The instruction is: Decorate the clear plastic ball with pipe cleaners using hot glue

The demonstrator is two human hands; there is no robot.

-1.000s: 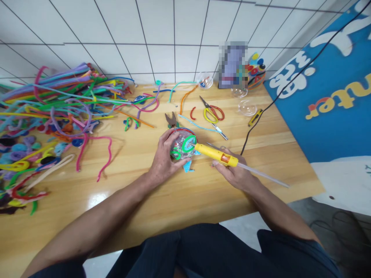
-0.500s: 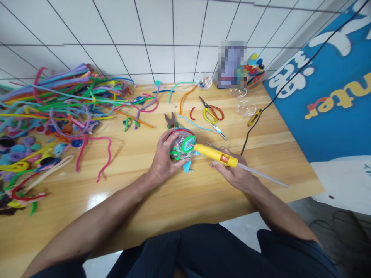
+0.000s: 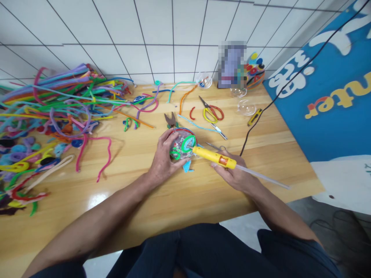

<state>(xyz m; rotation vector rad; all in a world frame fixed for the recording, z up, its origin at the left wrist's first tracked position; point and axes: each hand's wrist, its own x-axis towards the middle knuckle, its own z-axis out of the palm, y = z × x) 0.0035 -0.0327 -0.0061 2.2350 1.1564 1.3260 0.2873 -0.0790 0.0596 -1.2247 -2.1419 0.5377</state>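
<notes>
My left hand [image 3: 164,153] is closed around the side of a clear plastic ball [image 3: 179,141] near the middle of the table. Green pipe-cleaner loops, one with light blue inside, lie on the ball, and a red and blue band runs along its top. Below it sticks out a light blue pipe-cleaner piece [image 3: 187,166]. In my right hand [image 3: 235,173] is a yellow hot glue gun [image 3: 213,155], a long clear glue stick coming out of its rear. Its nozzle is at the larger green loop; whether it touches cannot be made out.
Pliers [image 3: 171,120] lie just behind the ball. Scissors [image 3: 211,110], a white-handled pen-like tool [image 3: 218,131] and a yellow cutter [image 3: 255,117] are farther back. Pipe cleaners [image 3: 63,96] heap up at left. Clear half-shells [image 3: 247,107] stand near a black cord [image 3: 271,102].
The glue gun's tip has shifted slightly left and down on the green loop. My left hand and the ball have hardly moved.
</notes>
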